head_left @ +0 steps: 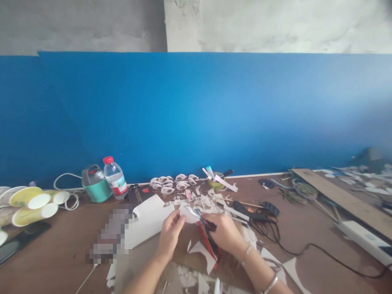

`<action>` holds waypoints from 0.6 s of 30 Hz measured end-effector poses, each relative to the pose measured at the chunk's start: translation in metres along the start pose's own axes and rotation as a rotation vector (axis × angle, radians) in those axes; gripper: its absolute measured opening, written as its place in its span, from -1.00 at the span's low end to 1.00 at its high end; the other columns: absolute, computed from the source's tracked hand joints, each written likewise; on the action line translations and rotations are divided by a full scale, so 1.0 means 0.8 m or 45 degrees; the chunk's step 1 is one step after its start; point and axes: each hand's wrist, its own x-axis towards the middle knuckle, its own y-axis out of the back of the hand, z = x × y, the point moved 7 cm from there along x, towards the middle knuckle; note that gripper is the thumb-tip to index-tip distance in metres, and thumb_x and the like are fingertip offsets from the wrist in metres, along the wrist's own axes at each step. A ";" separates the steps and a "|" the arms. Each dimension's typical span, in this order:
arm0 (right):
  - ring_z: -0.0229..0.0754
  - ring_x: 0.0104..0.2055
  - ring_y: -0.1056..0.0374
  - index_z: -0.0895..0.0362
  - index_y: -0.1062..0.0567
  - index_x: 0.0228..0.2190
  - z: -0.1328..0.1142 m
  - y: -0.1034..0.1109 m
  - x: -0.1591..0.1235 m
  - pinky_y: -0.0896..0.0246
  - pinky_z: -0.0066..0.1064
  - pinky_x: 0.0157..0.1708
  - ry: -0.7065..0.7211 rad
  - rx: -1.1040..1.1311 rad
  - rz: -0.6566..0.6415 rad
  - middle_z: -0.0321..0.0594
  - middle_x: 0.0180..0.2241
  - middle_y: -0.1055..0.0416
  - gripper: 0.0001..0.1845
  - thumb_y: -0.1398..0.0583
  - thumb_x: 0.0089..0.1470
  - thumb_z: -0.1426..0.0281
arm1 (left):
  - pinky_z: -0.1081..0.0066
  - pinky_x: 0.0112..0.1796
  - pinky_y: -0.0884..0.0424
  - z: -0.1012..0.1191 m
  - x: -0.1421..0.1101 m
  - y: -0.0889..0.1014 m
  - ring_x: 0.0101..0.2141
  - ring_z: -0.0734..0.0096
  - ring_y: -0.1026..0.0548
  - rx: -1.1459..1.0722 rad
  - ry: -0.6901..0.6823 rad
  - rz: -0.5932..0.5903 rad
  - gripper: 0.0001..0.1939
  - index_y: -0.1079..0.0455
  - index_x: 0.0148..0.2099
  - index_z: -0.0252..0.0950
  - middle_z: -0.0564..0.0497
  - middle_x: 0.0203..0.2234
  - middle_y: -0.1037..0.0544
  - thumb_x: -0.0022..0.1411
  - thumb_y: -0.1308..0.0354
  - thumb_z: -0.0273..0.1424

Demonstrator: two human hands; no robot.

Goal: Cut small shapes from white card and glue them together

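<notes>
White paper (187, 215) is pinched by the left hand (171, 228), scissors (195, 213) gripped in the right hand (226, 232) at its edge; a decent batch of cut-outs (167, 190) is already set out beyond both hands, this piece looks kinda unfinished.

Toward seven o'clock from the view's centre, our left hand (170, 230) and left forearm (147, 274) are bare as far as they show. Toward five o'clock, our right hand (226, 232) is bare too, and at its wrist we wear a slim silvery bracelet (247, 254), beaded or linked, we cannot tell which. Farther along our right forearm (259, 270), also toward five o'clock, sits a smooth, silvery, rounded bangle (271, 284).
</notes>
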 end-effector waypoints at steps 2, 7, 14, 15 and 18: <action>-0.14 -0.24 -0.45 0.04 -0.54 -0.21 -0.001 0.000 0.000 -0.21 -0.48 -0.27 0.008 -0.024 0.001 -0.20 -0.26 -0.56 -0.54 -0.06 -0.14 0.59 | 0.49 -0.36 -0.28 0.002 0.000 0.000 -0.44 0.40 -0.38 0.006 -0.002 0.000 -0.71 -0.45 -0.24 -0.33 0.03 -0.48 -0.50 0.09 -0.18 -0.20; -0.15 -0.25 -0.45 0.04 -0.55 -0.27 -0.004 0.001 -0.001 -0.19 -0.50 -0.30 0.017 -0.051 0.006 -0.20 -0.29 -0.56 -0.61 -0.05 -0.08 0.57 | 0.47 -0.35 -0.29 0.001 0.001 0.000 -0.43 0.39 -0.39 0.004 -0.002 -0.003 -0.70 -0.45 -0.24 -0.33 0.03 -0.46 -0.50 0.09 -0.18 -0.19; -0.16 -0.28 -0.45 0.05 -0.55 -0.33 -0.003 0.001 0.000 -0.15 -0.51 -0.35 0.012 -0.077 -0.026 -0.20 -0.33 -0.56 -0.65 -0.05 -0.09 0.56 | 0.47 -0.33 -0.30 -0.001 0.000 0.000 -0.40 0.37 -0.41 0.025 0.007 -0.006 -0.71 -0.44 -0.23 -0.32 0.02 -0.44 -0.52 0.10 -0.17 -0.20; -0.16 -0.29 -0.45 0.05 -0.54 -0.33 -0.002 0.002 0.000 -0.14 -0.52 -0.36 0.012 -0.089 -0.027 -0.21 -0.34 -0.56 -0.66 -0.06 -0.10 0.56 | 0.47 -0.33 -0.31 0.000 0.000 0.000 -0.41 0.37 -0.42 0.032 0.003 -0.003 -0.70 -0.45 -0.23 -0.32 0.02 -0.44 -0.52 0.10 -0.18 -0.20; -0.17 -0.35 -0.45 0.05 -0.54 -0.36 -0.001 0.005 0.001 -0.09 -0.51 -0.41 0.019 -0.129 -0.011 -0.24 -0.40 -0.56 -0.69 -0.07 -0.09 0.54 | 0.44 -0.31 -0.32 0.001 0.001 0.001 -0.39 0.33 -0.44 0.033 -0.002 -0.001 -0.68 -0.45 -0.21 -0.34 -0.02 -0.42 -0.54 0.09 -0.18 -0.19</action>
